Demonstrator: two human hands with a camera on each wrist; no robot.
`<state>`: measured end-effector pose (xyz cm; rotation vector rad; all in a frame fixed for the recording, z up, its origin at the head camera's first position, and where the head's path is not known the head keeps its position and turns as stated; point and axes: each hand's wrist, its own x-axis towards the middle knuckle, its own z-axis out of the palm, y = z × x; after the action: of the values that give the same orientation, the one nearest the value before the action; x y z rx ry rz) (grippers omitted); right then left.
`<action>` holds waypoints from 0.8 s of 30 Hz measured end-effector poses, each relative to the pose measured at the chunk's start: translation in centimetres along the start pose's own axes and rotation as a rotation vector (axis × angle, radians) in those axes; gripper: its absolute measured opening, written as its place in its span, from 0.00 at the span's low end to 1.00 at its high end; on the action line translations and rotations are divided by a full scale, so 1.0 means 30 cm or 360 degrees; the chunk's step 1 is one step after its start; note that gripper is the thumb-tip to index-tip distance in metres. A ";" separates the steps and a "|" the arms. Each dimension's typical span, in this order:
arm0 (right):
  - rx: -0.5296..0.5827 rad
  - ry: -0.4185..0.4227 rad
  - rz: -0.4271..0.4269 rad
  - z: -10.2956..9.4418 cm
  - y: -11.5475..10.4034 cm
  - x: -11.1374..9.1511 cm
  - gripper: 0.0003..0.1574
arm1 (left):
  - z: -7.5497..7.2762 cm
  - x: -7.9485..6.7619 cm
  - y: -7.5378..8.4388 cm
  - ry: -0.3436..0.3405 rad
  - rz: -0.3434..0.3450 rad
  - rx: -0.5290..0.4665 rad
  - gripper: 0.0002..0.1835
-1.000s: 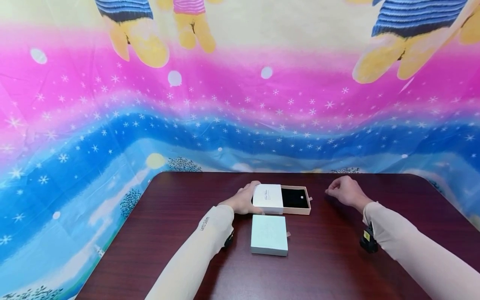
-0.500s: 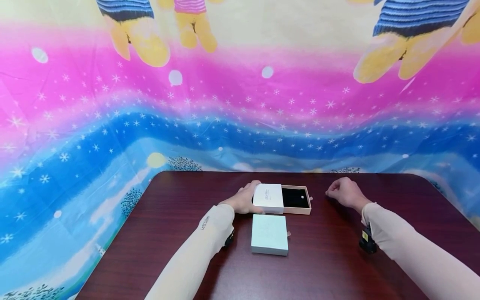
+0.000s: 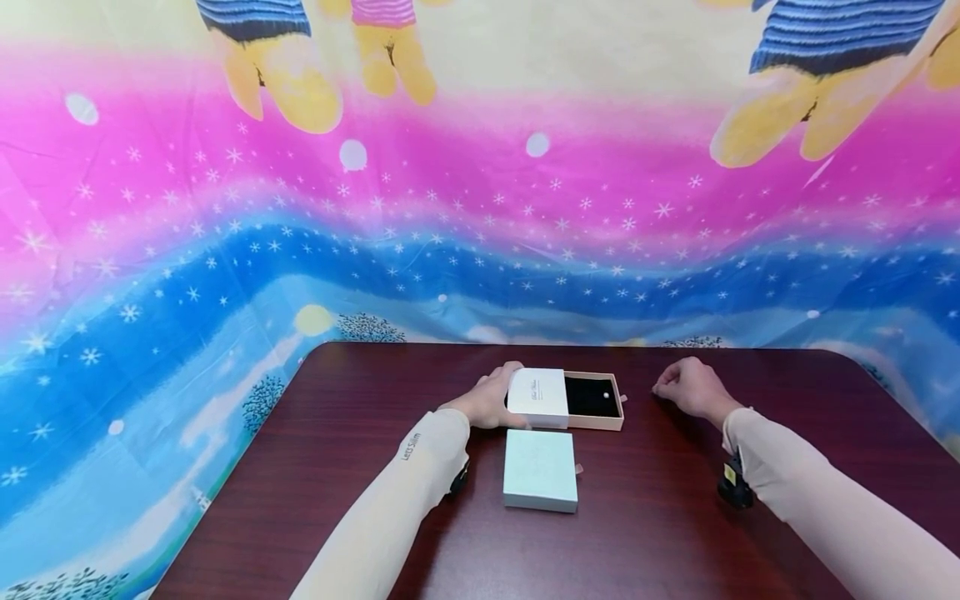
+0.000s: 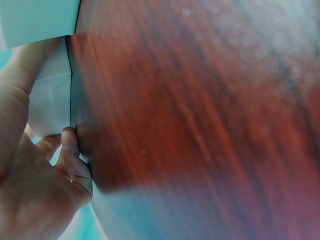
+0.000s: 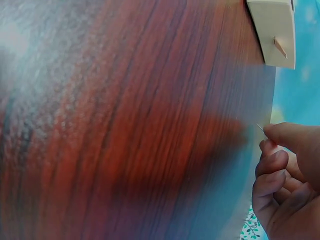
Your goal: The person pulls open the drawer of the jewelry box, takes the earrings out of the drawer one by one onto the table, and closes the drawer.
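Observation:
A white jewelry box [image 3: 537,397] lies on the table with its drawer [image 3: 592,402] slid out to the right. Black padding lines the drawer, and one small pearl-like stud [image 3: 606,395] sits on it. My left hand [image 3: 487,398] grips the sleeve of this box from its left end, thumb on the near side and fingers on the far side. To the right of the drawer, my right hand [image 3: 692,386] pinches a tiny piece with a thin metal pin [image 5: 260,128] between thumb and forefinger, other fingers curled. Most of that piece is hidden by the fingertips.
A closed pale mint box [image 3: 539,469] with a ribbon tab on its right lies just in front of the white box. The dark reddish wooden table [image 3: 645,533] has its far edge close behind both hands. A printed cloth backdrop [image 3: 480,208] hangs behind it.

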<state>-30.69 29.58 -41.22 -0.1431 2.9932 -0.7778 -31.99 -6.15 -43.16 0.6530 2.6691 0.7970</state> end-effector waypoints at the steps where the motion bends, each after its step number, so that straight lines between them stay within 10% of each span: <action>1: -0.0002 -0.0002 -0.0003 -0.001 -0.001 -0.002 0.11 | -0.001 -0.001 0.001 -0.0001 -0.0001 -0.0001 0.55; 24: -0.0048 -0.0011 0.0029 0.001 0.023 -0.009 0.09 | 0.002 0.002 0.001 0.0018 0.0001 -0.0017 0.55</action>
<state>-30.47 30.18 -41.57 -0.1190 2.9962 -0.7289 -32.01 -6.09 -43.19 0.6488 2.6732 0.8169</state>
